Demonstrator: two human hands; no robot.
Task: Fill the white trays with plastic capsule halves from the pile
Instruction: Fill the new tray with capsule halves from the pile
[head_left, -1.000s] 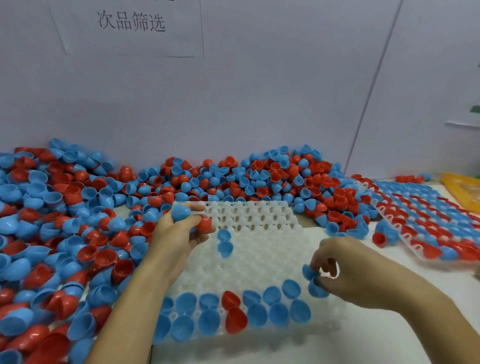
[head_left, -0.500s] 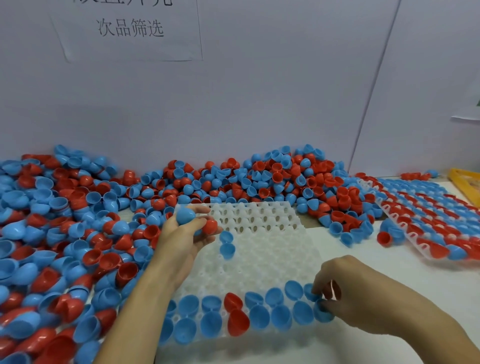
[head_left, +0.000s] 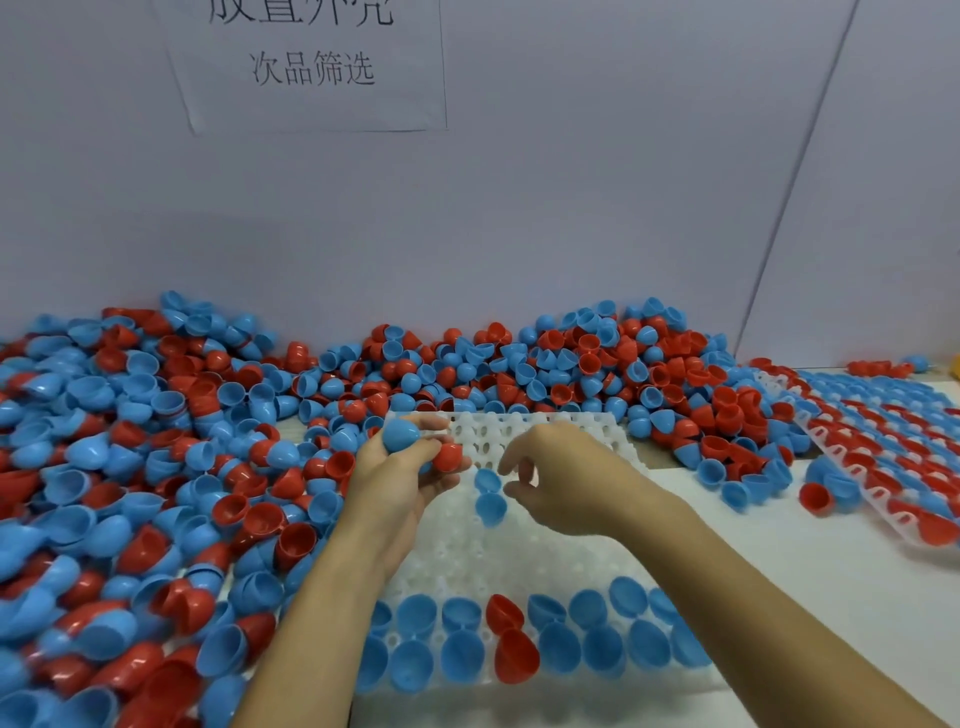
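Observation:
A white tray (head_left: 519, 551) lies in front of me, beside a large pile of blue and red capsule halves (head_left: 156, 467). Its two nearest rows hold blue halves (head_left: 561, 644) and two red ones (head_left: 511, 654). Two more blue halves (head_left: 490, 496) sit near the tray's middle. My left hand (head_left: 395, 488) hovers over the tray's far left part, gripping a blue half (head_left: 400, 435) and a red half (head_left: 448, 457). My right hand (head_left: 566, 483) is just to the right of it, above the tray, with its fingers loosely curled and nothing in them.
The pile runs along the wall from the far left to the right. A second tray (head_left: 883, 431), filled with blue and red halves, lies at the right. Loose halves (head_left: 737, 483) lie between the trays. A paper sign (head_left: 311, 67) hangs on the wall.
My right hand set its blue halves into the tray's near right corner, then moved up and left, empty, to beside my left hand. My left hand stayed put.

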